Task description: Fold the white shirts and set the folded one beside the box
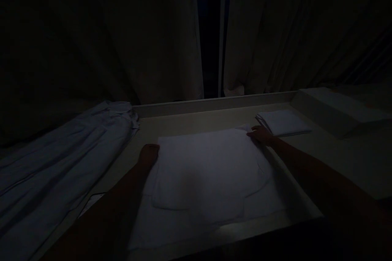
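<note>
The scene is very dark. A white cloth [205, 171] lies spread flat on a pale table [196, 118] in front of me. My left hand [149, 155] rests at the cloth's far left corner, fingers curled onto its edge. My right hand [260, 134] pinches the far right corner of the cloth, which is lifted slightly off the table. The lower part of the cloth shows a folded layer on top.
A small folded white cloth stack [283, 122] sits just beyond my right hand. A long pale garment or sheet [61, 159] is heaped along the left. A pale box-like block [333, 108] stands at the right. Curtains [159, 40] hang behind the table.
</note>
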{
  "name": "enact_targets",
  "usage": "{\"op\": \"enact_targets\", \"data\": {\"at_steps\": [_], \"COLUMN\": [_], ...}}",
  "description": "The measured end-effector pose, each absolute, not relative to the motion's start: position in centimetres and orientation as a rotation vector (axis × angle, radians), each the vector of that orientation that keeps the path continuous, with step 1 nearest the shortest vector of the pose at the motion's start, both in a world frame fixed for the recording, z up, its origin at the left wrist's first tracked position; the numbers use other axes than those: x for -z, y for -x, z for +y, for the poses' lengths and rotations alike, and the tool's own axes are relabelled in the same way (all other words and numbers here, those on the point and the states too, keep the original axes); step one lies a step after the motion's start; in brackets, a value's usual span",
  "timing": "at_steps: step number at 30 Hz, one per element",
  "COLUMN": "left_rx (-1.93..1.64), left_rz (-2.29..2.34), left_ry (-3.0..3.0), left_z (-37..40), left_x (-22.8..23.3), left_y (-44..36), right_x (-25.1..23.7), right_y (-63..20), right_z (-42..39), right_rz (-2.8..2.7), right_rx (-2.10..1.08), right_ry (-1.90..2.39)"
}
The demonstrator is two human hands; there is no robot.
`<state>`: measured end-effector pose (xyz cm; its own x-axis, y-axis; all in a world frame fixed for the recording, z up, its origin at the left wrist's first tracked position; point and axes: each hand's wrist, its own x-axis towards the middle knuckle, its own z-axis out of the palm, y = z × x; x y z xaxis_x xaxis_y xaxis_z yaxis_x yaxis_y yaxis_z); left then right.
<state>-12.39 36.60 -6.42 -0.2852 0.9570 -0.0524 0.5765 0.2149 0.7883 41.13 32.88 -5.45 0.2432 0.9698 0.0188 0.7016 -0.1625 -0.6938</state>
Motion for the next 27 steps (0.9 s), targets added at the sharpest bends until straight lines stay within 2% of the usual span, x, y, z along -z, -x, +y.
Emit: {"op": "enact_targets", "data": {"at_steps": [6,9,12,17,22,27], "left_rx": [-0.914,-0.936,-1.028,-1.089,-1.049,-0.899], "left_rz": [1.838,1.721,1.799,1.931,1.960,2.014], "left_ry": [-1.395,-1.330,-1.301,-1.426,-1.794,-2.060], "left_z": [33.1,30.3,26.9,19.6,13.9,13.2], "left_x": [5.8,5.3,5.4,7.6,10.6,10.1], "left_y": [12.8,13.5,14.2,15.7,15.9,14.4], "right_x": [7.7,8.6,9.6,11.8,12.4,10.3], "right_y": [-39.7,-39.1,-38.3,-37.4,-37.5,-36.6], "right_z": [29.7,25.5,20.0,12.4,11.1,11.4], "right_rz": [-1.446,-1.640,-1.818,-1.821,-1.698,-1.803], "right_rx": [-0.415,-0.205,-0.004,0.101,0.169,0.230], "right_ry": [1.996,1.874,1.767,1.766,1.864,1.981]}}
